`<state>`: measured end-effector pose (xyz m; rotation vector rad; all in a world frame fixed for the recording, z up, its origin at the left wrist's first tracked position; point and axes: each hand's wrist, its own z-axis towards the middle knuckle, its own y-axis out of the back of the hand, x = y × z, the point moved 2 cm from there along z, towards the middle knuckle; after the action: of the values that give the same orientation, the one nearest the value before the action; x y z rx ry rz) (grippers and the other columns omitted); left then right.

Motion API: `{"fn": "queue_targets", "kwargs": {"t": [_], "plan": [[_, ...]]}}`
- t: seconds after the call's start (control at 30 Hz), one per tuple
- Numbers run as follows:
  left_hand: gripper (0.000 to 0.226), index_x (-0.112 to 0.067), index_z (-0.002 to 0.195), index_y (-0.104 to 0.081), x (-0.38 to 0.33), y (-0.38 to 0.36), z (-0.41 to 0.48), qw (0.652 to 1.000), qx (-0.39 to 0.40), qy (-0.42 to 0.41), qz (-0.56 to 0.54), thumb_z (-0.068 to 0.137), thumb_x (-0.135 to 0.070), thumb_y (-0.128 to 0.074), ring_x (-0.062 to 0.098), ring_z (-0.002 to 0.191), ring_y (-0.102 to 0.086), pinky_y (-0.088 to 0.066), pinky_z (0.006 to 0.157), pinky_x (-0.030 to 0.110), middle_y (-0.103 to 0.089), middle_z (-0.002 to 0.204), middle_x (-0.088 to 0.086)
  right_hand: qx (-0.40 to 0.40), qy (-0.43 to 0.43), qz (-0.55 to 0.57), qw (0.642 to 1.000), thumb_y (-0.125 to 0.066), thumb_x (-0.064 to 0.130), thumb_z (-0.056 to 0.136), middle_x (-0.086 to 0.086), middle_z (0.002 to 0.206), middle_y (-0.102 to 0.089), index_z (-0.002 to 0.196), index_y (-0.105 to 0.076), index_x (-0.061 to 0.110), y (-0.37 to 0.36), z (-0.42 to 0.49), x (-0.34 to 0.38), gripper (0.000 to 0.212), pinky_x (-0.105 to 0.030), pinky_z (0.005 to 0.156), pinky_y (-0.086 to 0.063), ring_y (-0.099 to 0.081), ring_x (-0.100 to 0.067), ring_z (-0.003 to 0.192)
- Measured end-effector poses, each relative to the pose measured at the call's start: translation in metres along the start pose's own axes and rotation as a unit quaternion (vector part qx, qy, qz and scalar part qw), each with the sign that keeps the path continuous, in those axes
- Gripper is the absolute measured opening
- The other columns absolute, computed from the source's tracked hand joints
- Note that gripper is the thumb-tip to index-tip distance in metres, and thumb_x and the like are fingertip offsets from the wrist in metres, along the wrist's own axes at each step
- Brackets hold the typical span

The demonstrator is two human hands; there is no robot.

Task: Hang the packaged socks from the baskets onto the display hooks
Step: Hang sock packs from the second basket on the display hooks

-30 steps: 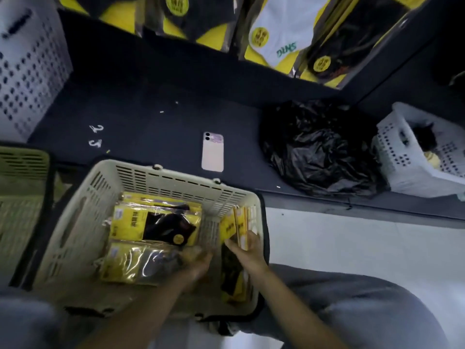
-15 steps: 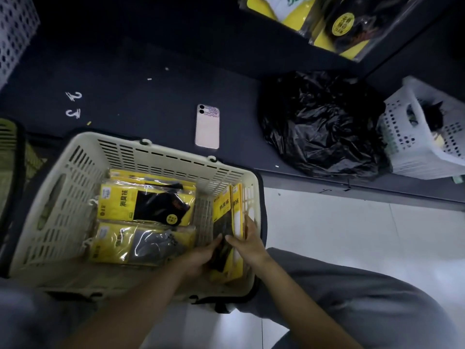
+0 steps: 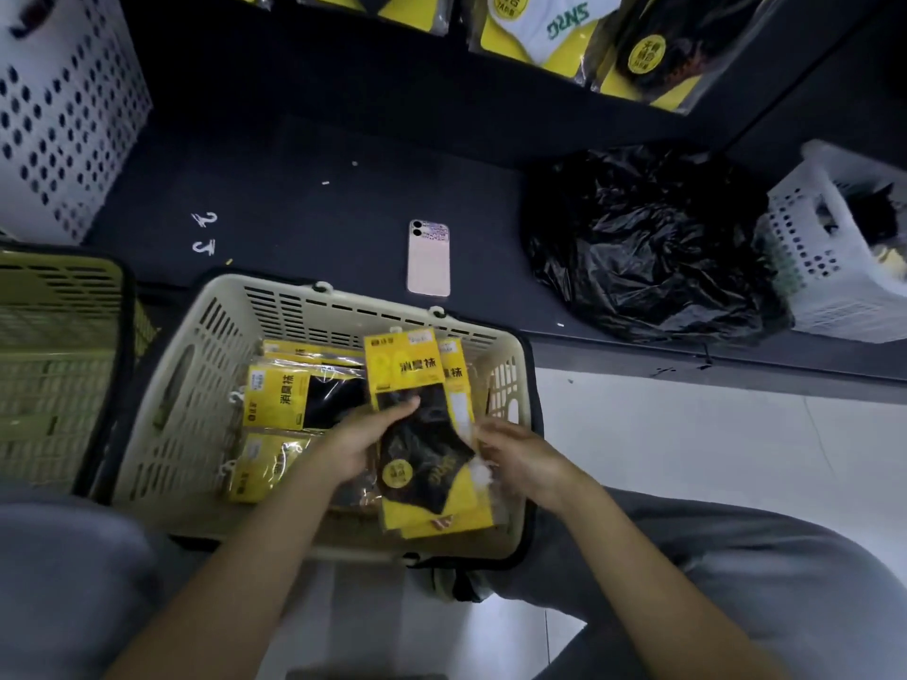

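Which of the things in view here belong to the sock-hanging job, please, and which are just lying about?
Job: held sock packs, in left hand and right hand; cream basket; packs lying in it; hung packs above.
Lying about: pink phone; black plastic bag; loose white hooks.

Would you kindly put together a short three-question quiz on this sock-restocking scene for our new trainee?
1. True or false: the left hand and right hand both hold sock packs over the cream basket.
2. Which item lies on the dark shelf just beyond that basket?
A) a pink phone
B) a pair of scissors
C) a roll of tape
3. Fill in the blank: the black plastic bag lies next to a ____ perforated basket at the right of the view.

Key: 1 true; 2 A; 3 white.
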<state>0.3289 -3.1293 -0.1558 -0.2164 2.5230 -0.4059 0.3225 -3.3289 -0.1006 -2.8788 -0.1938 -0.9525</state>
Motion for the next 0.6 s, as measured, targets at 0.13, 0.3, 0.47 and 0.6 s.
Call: {"fn": "queue_targets", "kwargs": {"t": [0.13,0.3,0.47,0.6], "plan": [[0.021,-0.020,0.084,-0.057,-0.023,0.055,-0.017,0.985,-0.138,-0.049,0.096,0.078,-0.029,-0.076,0.016,0.076,-0.060,-0.051,0.062,0.030,-0.066,0.089,0.004,-0.105,0.032,-0.082,0.991,-0.057,0.030,0.094,-0.003,0.139,-0.049,0.127,-0.050,0.018,0.006,0.022,-0.001,0.036,-0.029,0.099,-0.042,-0.050,-0.016,0.116],[0.026,-0.013,0.099,-0.064,-0.003,0.085,-0.014,0.981,-0.180,-0.036,0.055,0.080,-0.028,-0.074,0.028,0.098,-0.063,-0.052,0.085,0.042,-0.067,0.109,0.013,-0.153,-0.010,-0.132,0.979,-0.061,0.037,0.091,-0.003,0.135,-0.046,0.139,-0.037,0.013,-0.008,0.054,-0.013,0.059,-0.028,0.097,-0.037,-0.045,-0.017,0.119],[0.028,-0.016,0.099,-0.065,0.006,0.085,-0.007,0.983,-0.180,-0.015,0.014,0.077,-0.030,-0.076,0.031,0.107,-0.061,-0.045,0.100,0.051,-0.067,0.114,0.012,-0.274,0.071,-0.245,0.927,-0.063,0.024,0.091,-0.010,0.132,-0.051,0.131,-0.047,0.009,-0.015,0.061,-0.021,0.046,-0.035,0.097,-0.047,-0.054,-0.027,0.118],[0.021,-0.018,0.093,-0.065,0.005,0.087,-0.002,0.985,-0.173,-0.014,0.009,0.078,-0.029,-0.075,0.030,0.106,-0.062,-0.045,0.100,0.050,-0.067,0.114,0.012,-0.225,0.068,-0.292,0.927,-0.061,0.026,0.092,-0.008,0.143,-0.036,0.138,-0.045,0.014,-0.015,0.068,-0.023,0.050,-0.027,0.100,-0.038,-0.044,-0.026,0.128]]}}
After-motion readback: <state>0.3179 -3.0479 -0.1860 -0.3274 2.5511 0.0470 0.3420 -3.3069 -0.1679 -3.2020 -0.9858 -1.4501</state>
